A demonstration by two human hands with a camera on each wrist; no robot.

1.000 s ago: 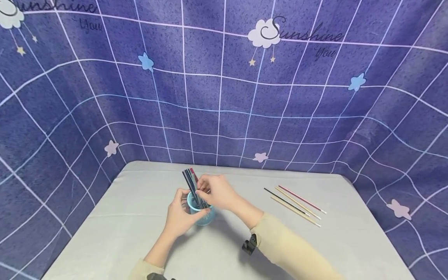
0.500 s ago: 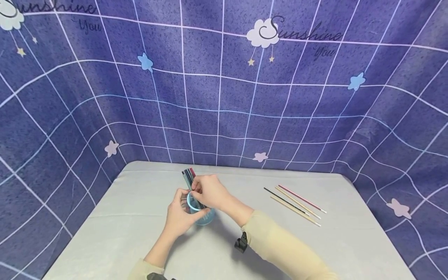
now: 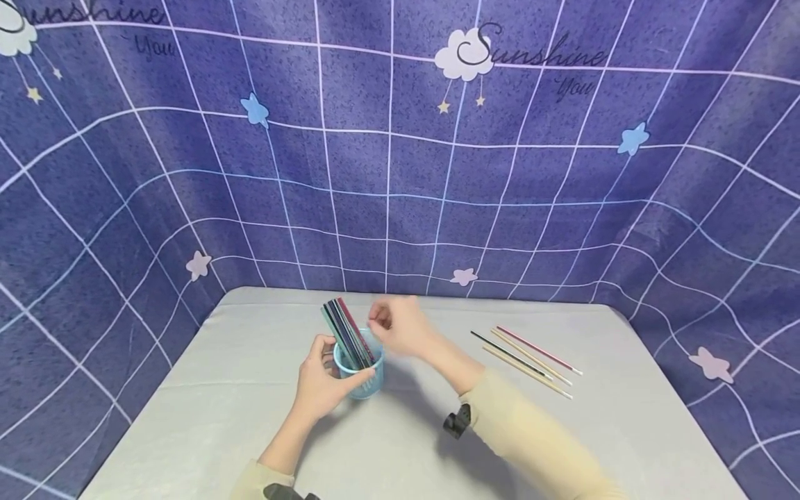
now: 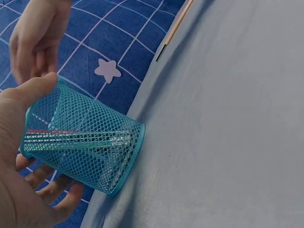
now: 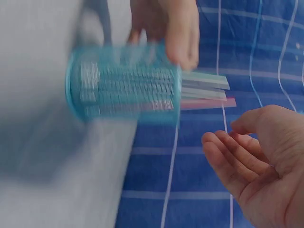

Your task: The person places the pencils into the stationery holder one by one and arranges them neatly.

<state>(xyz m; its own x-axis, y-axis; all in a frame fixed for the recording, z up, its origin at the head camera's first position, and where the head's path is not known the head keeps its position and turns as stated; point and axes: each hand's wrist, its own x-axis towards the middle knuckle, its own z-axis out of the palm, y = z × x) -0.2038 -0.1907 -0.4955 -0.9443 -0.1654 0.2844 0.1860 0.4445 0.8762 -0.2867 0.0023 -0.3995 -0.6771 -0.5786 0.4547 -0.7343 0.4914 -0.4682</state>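
Observation:
My left hand (image 3: 320,389) grips a light-blue mesh pen cup (image 3: 365,389) on the table, thumb across the near side and fingers round the far left. A bundle of slim flat sticks (image 3: 346,332) in teal, black, white and red leans to the left inside it. Through the mesh in the left wrist view the sticks (image 4: 76,137) lie close together. My right hand (image 3: 405,326) hovers just right of the bundle, above the rim. In the right wrist view this right hand (image 5: 261,161) has loosely bent fingers with nothing between them, apart from the stick ends (image 5: 206,90).
Several thin rods lie side by side on the right of the table: a red one (image 3: 540,349), a black one (image 3: 509,353) and wood-coloured ones (image 3: 531,373). A grey cloth covers the table (image 3: 237,361). Purple-blue patterned curtain (image 3: 387,173) surrounds the back and sides.
My right hand was at the sticks in the cup; now it has let go and moved right, away from them. The sticks stand gathered, leaning left. My left hand stays on the cup.

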